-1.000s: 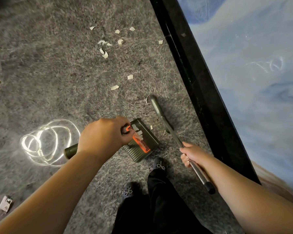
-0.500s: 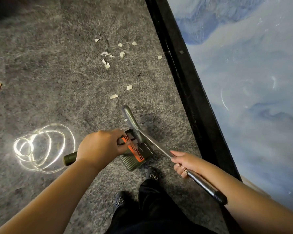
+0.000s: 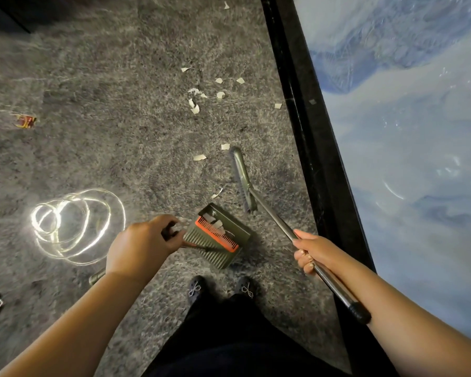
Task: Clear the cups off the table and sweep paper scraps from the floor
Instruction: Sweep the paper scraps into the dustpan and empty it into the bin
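Olive dustpan (image 3: 218, 235) with orange comb edge sits on grey carpet (image 3: 106, 145), few white scraps already inside. Loose paper scraps (image 3: 195, 106) scattered at 12 o'clock from pan, two more closer in. Broom (image 3: 244, 180) head rests at 1 o'clock, just beside pan. Left hand (image 3: 142, 246) wrapped round dustpan handle, arm stretched forward. Right hand (image 3: 313, 250) clamped on broom's metal pole, knuckles down.

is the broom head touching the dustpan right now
Apart. In the head view the broom head lies on the carpet beyond the dustpan, with a strip of bare carpet showing between its near end and the pan's rim.
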A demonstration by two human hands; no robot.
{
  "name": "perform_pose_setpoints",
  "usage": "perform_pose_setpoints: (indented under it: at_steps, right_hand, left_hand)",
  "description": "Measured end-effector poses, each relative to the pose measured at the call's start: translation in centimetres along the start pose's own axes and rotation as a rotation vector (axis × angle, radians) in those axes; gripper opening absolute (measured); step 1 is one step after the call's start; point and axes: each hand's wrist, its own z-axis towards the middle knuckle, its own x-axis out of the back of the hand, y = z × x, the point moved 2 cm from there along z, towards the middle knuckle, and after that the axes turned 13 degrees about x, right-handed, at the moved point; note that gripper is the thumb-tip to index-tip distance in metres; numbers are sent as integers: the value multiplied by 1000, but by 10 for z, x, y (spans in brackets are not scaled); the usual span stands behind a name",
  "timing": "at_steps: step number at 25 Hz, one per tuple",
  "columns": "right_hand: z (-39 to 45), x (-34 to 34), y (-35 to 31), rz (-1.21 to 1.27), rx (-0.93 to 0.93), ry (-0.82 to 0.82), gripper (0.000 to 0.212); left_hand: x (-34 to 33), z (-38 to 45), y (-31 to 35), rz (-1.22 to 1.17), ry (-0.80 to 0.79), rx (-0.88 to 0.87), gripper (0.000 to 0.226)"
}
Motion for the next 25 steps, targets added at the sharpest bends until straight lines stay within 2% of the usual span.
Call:
perform_pose_setpoints:
  at_steps: [4,9,19,22,25]
  right_hand:
    - [15,-20,-11,-40,19,25,59]
    - [32,-44,-29,-101,17,35,57]
    - [103,-104,-63,-170,16,93,53]
    - [133,-125,-71,-176,19,81,49]
    - [159,-147,-73,-220,-4,82,54]
  left_hand:
    - [12,18,-13,-40,17,98,33]
    - [25,59,-38,-50,6,126,34]
    - [38,145,-53,42,-53,26,28]
    - [39,158,-52,52,-66,10,30]
    - [39,160,-54,42,-67,9,27]
